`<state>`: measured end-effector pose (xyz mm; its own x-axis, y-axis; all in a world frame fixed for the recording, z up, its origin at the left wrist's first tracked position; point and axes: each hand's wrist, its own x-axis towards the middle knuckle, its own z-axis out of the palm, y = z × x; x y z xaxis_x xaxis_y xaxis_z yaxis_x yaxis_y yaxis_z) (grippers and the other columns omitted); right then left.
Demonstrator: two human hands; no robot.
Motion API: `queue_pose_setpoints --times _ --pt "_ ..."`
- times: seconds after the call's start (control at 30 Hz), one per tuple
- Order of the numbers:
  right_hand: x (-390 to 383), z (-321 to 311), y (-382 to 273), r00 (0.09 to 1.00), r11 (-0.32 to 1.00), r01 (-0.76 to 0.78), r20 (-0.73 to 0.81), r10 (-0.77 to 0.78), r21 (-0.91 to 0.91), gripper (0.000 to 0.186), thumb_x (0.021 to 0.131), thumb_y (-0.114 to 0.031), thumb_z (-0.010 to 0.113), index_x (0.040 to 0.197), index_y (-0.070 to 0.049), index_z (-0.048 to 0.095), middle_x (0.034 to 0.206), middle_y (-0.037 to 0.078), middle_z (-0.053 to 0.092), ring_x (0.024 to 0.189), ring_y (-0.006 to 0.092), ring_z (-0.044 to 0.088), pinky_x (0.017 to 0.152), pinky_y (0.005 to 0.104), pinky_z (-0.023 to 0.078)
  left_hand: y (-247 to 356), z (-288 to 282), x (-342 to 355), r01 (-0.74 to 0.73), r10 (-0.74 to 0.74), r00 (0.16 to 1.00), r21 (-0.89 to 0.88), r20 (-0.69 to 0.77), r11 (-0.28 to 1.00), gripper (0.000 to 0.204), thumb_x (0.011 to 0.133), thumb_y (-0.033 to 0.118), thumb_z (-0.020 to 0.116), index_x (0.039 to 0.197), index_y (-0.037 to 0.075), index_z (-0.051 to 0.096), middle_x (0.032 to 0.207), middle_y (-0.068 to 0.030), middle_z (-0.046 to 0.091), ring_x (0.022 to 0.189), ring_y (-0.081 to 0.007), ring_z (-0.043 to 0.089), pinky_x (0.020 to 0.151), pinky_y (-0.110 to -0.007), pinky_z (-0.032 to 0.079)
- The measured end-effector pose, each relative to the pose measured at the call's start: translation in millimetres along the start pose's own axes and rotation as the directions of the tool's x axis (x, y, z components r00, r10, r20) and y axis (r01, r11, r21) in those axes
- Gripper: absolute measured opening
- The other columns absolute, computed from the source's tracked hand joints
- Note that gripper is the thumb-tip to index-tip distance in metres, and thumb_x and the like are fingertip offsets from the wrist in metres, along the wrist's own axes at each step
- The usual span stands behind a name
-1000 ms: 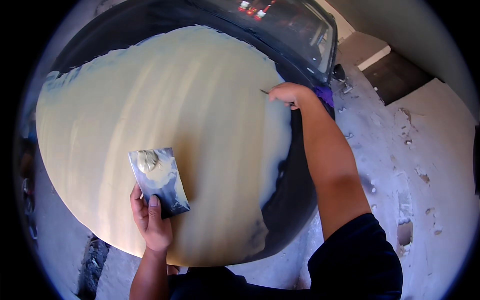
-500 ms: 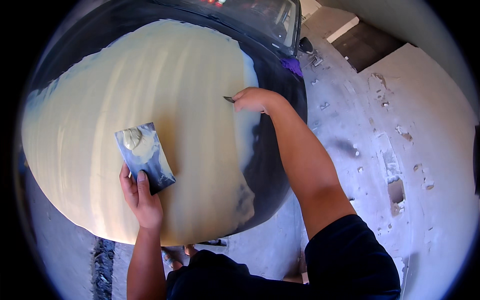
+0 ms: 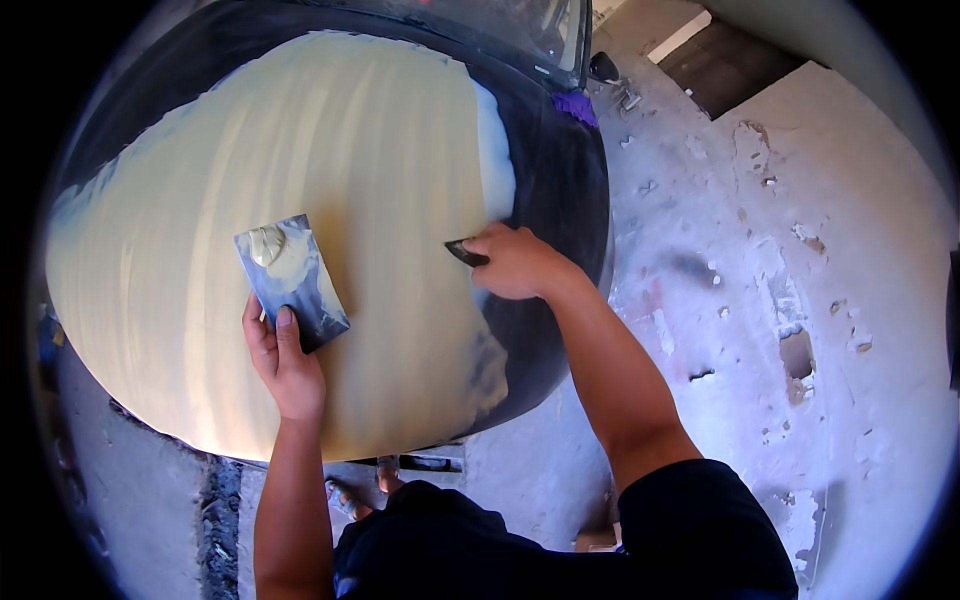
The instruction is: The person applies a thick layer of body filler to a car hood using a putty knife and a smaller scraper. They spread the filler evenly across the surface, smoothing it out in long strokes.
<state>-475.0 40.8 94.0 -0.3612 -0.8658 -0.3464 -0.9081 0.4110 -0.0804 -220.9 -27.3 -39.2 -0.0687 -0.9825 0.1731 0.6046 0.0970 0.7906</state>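
A car hood (image 3: 553,190), dark at its rim, carries a broad coat of cream-coloured filler (image 3: 250,150) with long streaks. Over its near half, my left hand (image 3: 290,365) grips a flat rectangular mixing board (image 3: 310,290), thumb on top. A pale lump of filler paste (image 3: 267,244) sits on the board's far left corner, with smears around it. My right hand (image 3: 515,262) is closed round a small dark spreader (image 3: 466,252) at the coat's right edge. Most of the spreader is hidden by my fingers; whether its edge touches the hood I cannot tell.
The windshield (image 3: 500,35) and a side mirror (image 3: 603,67) stand at the far end. A purple cloth (image 3: 575,108) lies by the hood's far right corner. Right of the car runs a scuffed concrete floor (image 3: 730,250) with a dark recess (image 3: 733,65) farther off.
My right hand has come nearer to me along the coat's right edge, and the spreader shows more. The left hand and board have risen slightly in the picture as the view shifted.
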Motion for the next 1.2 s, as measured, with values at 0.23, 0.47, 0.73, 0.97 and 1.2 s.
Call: queue_pose_setpoints --times 0.23,0.47,0.73,0.97,1.2 --pt "-48.7 28.6 -0.2 1.000 0.999 0.007 0.006 -0.007 -0.038 0.056 0.080 -0.024 0.052 0.135 -0.014 0.051 0.137 0.006 0.045 0.118 0.0354 0.044 0.098 0.0466 0.039 -1.9 -1.6 0.5 -0.011 0.011 1.000 -0.003 0.004 1.000 0.040 0.099 0.008 0.044 0.137 -0.001 0.034 0.125 -0.0109 0.049 0.113 -0.0147 0.048 0.100 -0.030 0.037" --pt "-82.6 50.9 1.7 0.999 0.997 0.025 -0.022 -0.026 -0.067 0.056 0.079 -0.025 0.055 0.134 -0.012 0.051 0.135 0.005 0.046 0.113 0.0352 0.045 0.093 0.0488 0.041 1.0 0.2 -0.1 -0.006 0.006 1.000 0.007 0.020 1.000 0.040 0.099 0.008 0.044 0.137 -0.002 0.034 0.124 -0.0115 0.051 0.112 -0.0147 0.049 0.099 -0.030 0.037" --pt "-111.0 69.7 9.0 0.992 0.995 0.067 -0.103 -0.075 -0.078 0.055 0.075 -0.017 0.060 0.130 -0.013 0.055 0.134 0.006 0.047 0.108 0.0358 0.047 0.089 0.0471 0.041 2.5 2.9 0.2 -0.006 0.006 1.000 0.037 0.007 0.999 0.040 0.098 0.007 0.042 0.137 -0.002 0.035 0.122 -0.0114 0.053 0.111 -0.0152 0.050 0.099 -0.030 0.038" --pt "-140.3 72.3 17.0 0.992 0.989 0.094 -0.078 -0.103 -0.111 0.054 0.074 -0.015 0.060 0.128 -0.012 0.055 0.134 0.006 0.048 0.109 0.0353 0.047 0.090 0.0466 0.041 9.7 3.3 -3.8 0.060 -0.060 0.998 0.006 0.003 0.998 0.040 0.097 0.005 0.044 0.136 0.000 0.037 0.122 -0.0103 0.053 0.109 -0.0154 0.051 0.097 -0.031 0.039" --pt "-145.6 57.5 -12.7 0.624 0.664 0.707 -0.658 -0.421 0.245 0.054 0.076 -0.008 0.064 0.129 -0.009 0.056 0.132 0.015 0.047 0.116 0.0355 0.048 0.096 0.0446 0.041 24.2 52.6 -78.0 0.361 -0.333 0.932 -0.284 0.142 0.888 0.036 0.096 0.003 0.045 0.132 0.004 0.040 0.120 -0.0085 0.056 0.108 -0.0171 0.055 0.094 -0.035 0.045"
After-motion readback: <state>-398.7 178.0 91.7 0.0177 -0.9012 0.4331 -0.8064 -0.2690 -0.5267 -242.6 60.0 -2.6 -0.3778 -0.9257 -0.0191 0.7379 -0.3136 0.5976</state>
